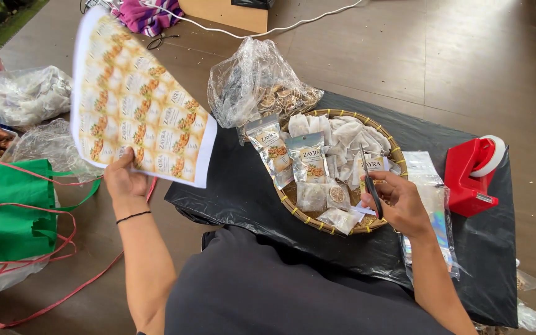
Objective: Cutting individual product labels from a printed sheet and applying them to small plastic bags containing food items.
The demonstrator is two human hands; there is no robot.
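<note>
Two bare hands are at work above a low table draped in black plastic [249, 180]. The left hand [125, 180] is raised out to the side, its fingers pinched on the lower edge of a sheet of printed labels [134, 99], which stands up tilted in the air over the wooden floor. The right hand [401, 201] is closed around the handles of a pair of scissors [370, 180], whose blades point up and away over a round woven basket [321, 220]. The basket sits on the black plastic and holds small clear packets with dried slices inside, two of them upright against its rim [308, 158], with white sachets [348, 133] piled behind. A crumpled clear bag of dried slices [255, 80] lies just beyond the basket. Right of the right hand lies a stack of empty clear pouches [432, 198], and beyond it stands a red tape dispenser [473, 174]. A green cloth bag [7, 211] rests on the floor to the left.
</note>
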